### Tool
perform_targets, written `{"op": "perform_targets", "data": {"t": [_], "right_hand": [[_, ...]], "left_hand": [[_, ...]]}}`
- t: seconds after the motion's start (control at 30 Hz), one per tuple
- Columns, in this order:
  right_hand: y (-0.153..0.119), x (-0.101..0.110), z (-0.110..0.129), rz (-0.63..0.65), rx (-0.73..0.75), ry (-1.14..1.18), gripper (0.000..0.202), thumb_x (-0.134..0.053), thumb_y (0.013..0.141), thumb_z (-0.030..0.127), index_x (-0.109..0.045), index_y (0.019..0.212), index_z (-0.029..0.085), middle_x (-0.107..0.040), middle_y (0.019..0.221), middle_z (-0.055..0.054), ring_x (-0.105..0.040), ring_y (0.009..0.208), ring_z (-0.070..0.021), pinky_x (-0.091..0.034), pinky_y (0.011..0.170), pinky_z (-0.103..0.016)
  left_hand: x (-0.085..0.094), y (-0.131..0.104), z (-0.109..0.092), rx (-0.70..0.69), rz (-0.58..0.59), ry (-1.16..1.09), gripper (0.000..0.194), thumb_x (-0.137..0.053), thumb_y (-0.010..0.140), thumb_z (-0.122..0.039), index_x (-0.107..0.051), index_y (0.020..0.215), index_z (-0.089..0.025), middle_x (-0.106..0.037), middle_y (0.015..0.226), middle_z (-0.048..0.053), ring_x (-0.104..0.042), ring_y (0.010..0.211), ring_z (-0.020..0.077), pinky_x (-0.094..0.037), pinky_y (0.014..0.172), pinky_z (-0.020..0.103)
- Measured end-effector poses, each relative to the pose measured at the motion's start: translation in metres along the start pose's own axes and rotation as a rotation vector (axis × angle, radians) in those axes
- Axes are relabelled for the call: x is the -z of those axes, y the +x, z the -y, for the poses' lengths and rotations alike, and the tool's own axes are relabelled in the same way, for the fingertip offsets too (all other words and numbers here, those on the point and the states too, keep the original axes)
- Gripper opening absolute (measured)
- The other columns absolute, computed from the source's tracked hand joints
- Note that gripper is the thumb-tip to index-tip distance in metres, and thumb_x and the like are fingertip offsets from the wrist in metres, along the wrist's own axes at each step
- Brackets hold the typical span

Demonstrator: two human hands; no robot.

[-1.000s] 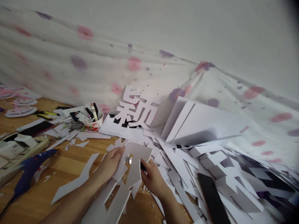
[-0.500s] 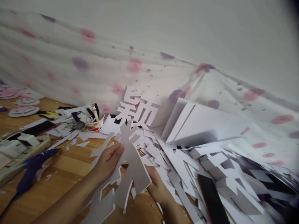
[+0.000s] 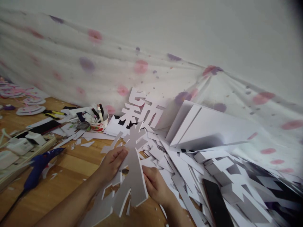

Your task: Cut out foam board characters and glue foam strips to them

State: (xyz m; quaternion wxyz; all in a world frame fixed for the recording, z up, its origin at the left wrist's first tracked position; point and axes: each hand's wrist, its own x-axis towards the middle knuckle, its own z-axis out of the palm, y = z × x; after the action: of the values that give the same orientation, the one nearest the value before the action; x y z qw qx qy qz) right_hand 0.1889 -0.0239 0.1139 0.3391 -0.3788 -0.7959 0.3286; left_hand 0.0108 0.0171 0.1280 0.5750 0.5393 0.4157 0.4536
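Observation:
Between my hands is a white foam-board cut-out character (image 3: 134,176), tilted upright with its thick cut edges showing. My left hand (image 3: 114,162) is closed on its left side, thumb pressed against the front face. At the right edge my right hand (image 3: 155,183) grips the board, with its thumb along the edge and the other fingers partly hidden. Lower strokes of the cut-out reach down toward the bottom of the view. Behind it, a second white cut-out character (image 3: 151,116) leans against the patterned wall cloth.
Paper and board scraps (image 3: 187,167) spread over the wooden surface (image 3: 78,160). On the right lies a black phone (image 3: 216,201), near a leaning stack of boards (image 3: 201,126). Leftward are a blue glue gun (image 3: 38,167), a power strip (image 3: 26,154) and a cup of pens (image 3: 99,123).
The held cut-out has turned, its lower right stroke moving left. My right hand has shifted slightly left and up along its edge, and its thumb shows more. The whole view has shifted slightly.

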Motion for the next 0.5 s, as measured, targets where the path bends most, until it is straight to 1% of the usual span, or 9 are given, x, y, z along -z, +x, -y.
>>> {"op": "perform_targets", "data": {"t": [0.13, 0.3, 0.4, 0.5], "right_hand": [[-0.0008, 0.0026, 0.0004, -0.049, 0.024, -0.031, 0.033, -0.03, 0.093, 0.039, -0.055, 0.09, 0.018, -0.055, 0.068, -0.001, -0.05, 0.059, -0.0116, -0.039, 0.058, -0.022], [0.0014, 0.0029, 0.0013, -0.008, 0.015, -0.018, 0.035, -0.03, 0.093, 0.04, -0.054, 0.08, 0.019, -0.053, 0.061, 0.001, -0.049, 0.054, -0.0107, -0.038, 0.056, -0.021], [0.002, 0.0011, 0.002, 0.025, 0.0, 0.006, 0.04, -0.027, 0.093, 0.046, -0.056, 0.085, 0.019, -0.053, 0.06, 0.0, -0.05, 0.055, -0.0119, -0.038, 0.054, -0.022], [0.0012, 0.0008, 0.0019, 0.033, 0.004, 0.015, 0.042, -0.026, 0.092, 0.047, -0.057, 0.09, 0.018, -0.053, 0.059, 0.0, -0.05, 0.055, -0.0123, -0.038, 0.054, -0.022]], "left_hand": [[-0.0018, -0.0012, -0.0023, -0.002, 0.035, -0.042, 0.05, -0.055, 0.065, -0.066, -0.05, 0.056, -0.017, -0.042, 0.047, -0.004, -0.033, 0.043, 0.0065, -0.029, 0.041, 0.019], [-0.0029, -0.0019, -0.0012, 0.025, 0.062, -0.092, 0.048, -0.056, 0.066, -0.063, -0.048, 0.057, -0.017, -0.041, 0.049, -0.005, -0.033, 0.044, 0.0062, -0.028, 0.042, 0.019], [-0.0038, -0.0016, 0.0001, 0.034, 0.054, -0.088, 0.049, -0.055, 0.064, -0.065, -0.047, 0.057, -0.017, -0.04, 0.048, -0.005, -0.031, 0.043, 0.0061, -0.026, 0.041, 0.019], [-0.0045, -0.0018, 0.0004, 0.061, 0.055, -0.107, 0.049, -0.055, 0.065, -0.065, -0.046, 0.059, -0.017, -0.039, 0.047, -0.006, -0.03, 0.042, 0.0059, -0.024, 0.04, 0.019]]}}
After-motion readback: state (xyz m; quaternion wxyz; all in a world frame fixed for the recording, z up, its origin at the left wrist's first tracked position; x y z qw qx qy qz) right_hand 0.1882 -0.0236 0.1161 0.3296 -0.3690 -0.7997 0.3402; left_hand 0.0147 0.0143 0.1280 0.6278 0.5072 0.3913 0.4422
